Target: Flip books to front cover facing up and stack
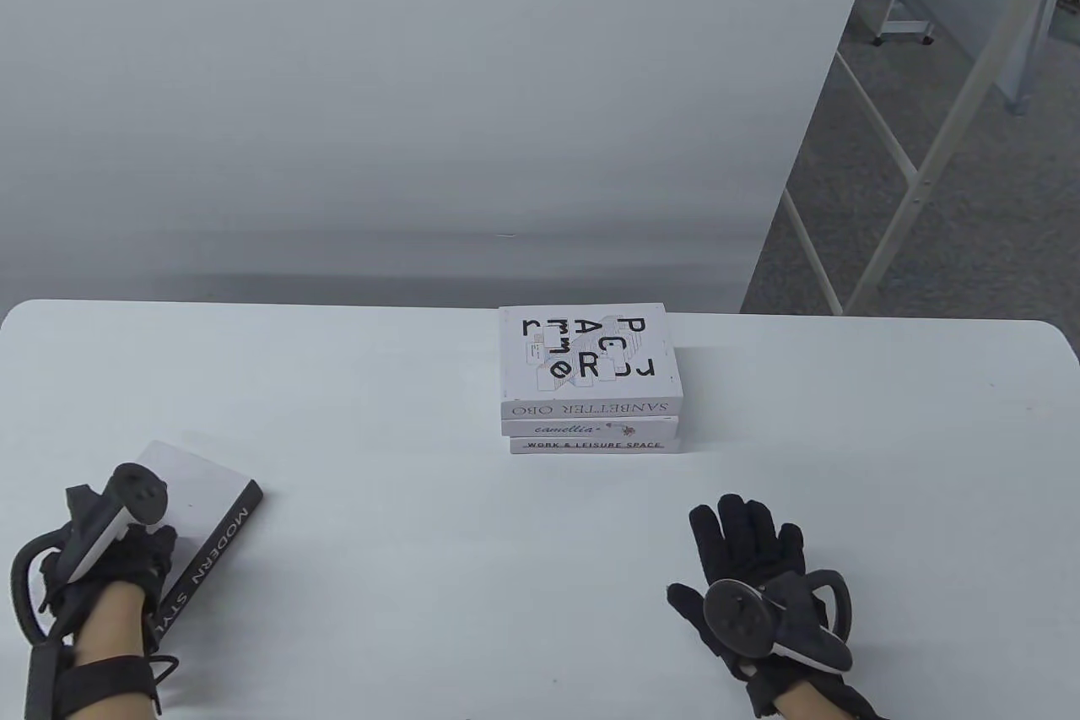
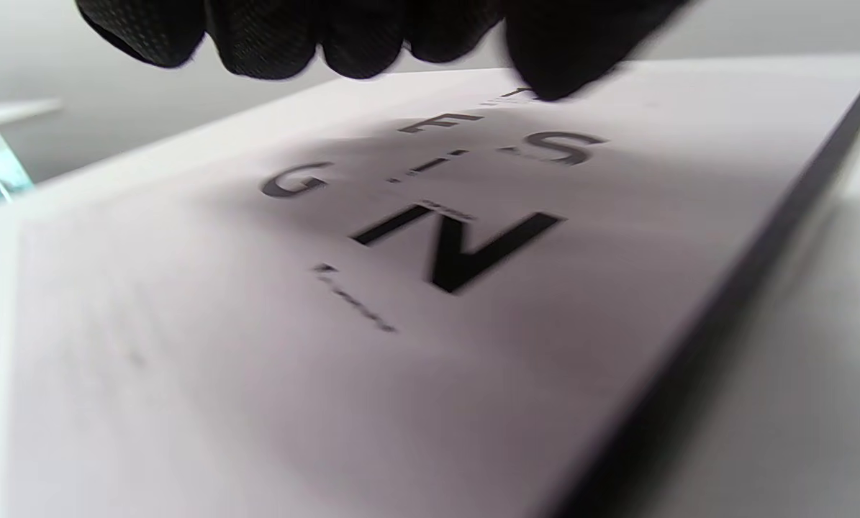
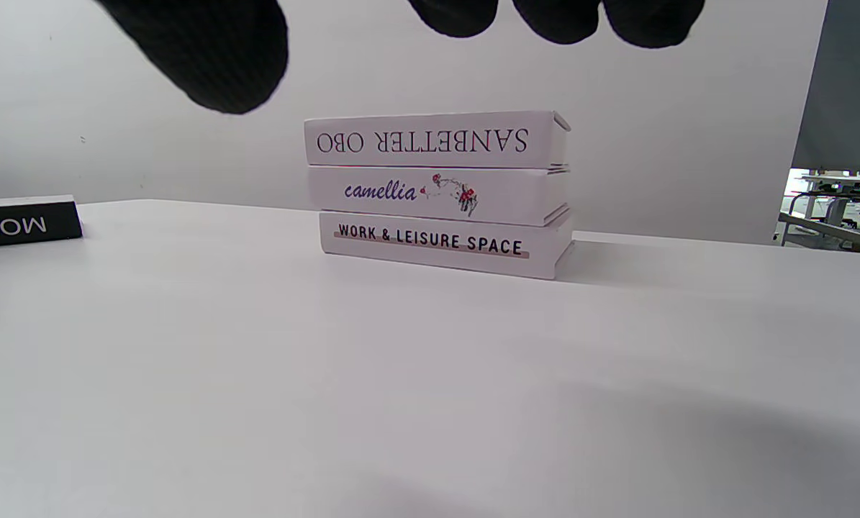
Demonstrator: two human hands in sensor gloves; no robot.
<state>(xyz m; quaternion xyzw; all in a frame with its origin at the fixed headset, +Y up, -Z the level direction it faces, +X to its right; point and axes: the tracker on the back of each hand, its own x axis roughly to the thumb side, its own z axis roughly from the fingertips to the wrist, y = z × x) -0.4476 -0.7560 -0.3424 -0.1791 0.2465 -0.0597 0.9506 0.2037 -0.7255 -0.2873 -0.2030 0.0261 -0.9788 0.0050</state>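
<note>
Left hand (image 1: 110, 551) on book (image 1: 215, 534), right hand (image 1: 751, 576) flat.

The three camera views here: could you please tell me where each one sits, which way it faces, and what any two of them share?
Table view: sits high, looking down at the white table; shows the left hand on the black-spined book, the right hand flat on the table, and the stack of three books.
Left wrist view: on the left wrist, skimming low over the book's cover; fingertips touch it.
Right wrist view: on the right wrist, low, facing the stack's spines; fingertips hang at top.
Shared: the right wrist and table views both show the stack and the black spine.
</note>
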